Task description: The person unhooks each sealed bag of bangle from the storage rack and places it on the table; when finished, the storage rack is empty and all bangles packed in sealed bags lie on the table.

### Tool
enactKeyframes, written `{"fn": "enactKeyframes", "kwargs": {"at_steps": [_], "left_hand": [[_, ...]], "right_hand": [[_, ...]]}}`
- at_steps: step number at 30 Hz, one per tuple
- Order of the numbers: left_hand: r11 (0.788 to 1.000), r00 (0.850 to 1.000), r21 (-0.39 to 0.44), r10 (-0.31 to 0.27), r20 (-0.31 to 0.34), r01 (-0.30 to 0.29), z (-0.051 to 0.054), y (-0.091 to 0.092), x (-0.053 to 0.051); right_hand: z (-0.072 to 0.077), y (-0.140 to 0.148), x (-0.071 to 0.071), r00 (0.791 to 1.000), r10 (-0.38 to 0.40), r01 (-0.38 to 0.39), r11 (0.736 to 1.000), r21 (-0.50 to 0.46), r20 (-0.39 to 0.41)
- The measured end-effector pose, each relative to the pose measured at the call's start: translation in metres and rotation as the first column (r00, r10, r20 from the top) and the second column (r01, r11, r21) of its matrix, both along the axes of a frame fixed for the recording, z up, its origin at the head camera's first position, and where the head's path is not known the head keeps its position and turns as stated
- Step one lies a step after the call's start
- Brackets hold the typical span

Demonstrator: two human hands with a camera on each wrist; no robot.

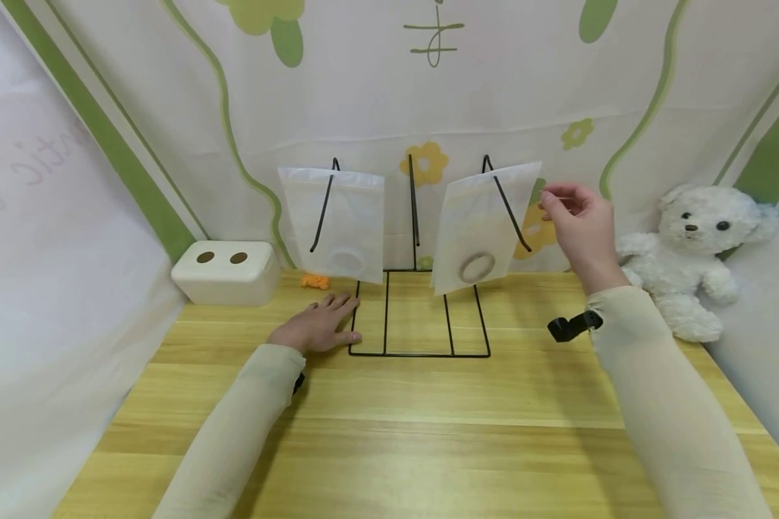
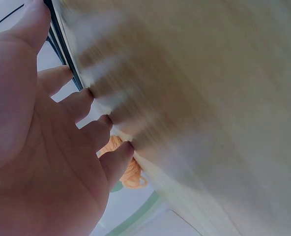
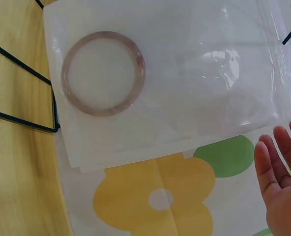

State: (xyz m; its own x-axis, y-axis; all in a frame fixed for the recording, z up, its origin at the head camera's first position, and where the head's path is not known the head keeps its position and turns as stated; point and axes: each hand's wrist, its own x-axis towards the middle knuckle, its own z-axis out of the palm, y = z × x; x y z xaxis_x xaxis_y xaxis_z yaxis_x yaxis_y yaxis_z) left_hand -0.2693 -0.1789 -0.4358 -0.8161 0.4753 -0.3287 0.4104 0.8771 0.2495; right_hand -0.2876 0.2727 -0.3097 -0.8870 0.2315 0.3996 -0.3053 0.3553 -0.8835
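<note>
Pale sleeves (image 1: pixel 230 436) come nearest, cut off by the head view's lower edge. Beyond stands a black wire rack (image 1: pixel 419 355). At its left side the left hand (image 1: pixel 318 323) lies with fingers spread – whether they press its wire is hard to tell. Right of the rack, the right hand (image 1: pixel 579 227), fingers loosely bent, is near the right bag (image 1: pixel 470 216), cropped in its wrist view. That bag hangs on the rack's right hook, a ring (image 3: pixel 140 73) showing through; inside the left bag (image 1: pixel 360 216), on the left hook, a ring is only faint.
</note>
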Motion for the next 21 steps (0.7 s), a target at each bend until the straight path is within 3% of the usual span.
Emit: {"fn": "enactKeyframes", "kwargs": {"at_steps": [9,21], "left_hand": [[1.0,1.0,0.01,-0.002,-0.012,0.002,-0.001,0.0,0.002],[1.0,1.0,0.021,0.005,-0.01,-0.005,-0.001,0.001,0.003]], "right_hand": [[0.01,-0.003,-0.015,0.999,0.016,-0.011,0.996,-0.083,0.052],[0.008,0.0,-0.02,0.996,0.032,-0.027,0.997,-0.066,0.087]]}}
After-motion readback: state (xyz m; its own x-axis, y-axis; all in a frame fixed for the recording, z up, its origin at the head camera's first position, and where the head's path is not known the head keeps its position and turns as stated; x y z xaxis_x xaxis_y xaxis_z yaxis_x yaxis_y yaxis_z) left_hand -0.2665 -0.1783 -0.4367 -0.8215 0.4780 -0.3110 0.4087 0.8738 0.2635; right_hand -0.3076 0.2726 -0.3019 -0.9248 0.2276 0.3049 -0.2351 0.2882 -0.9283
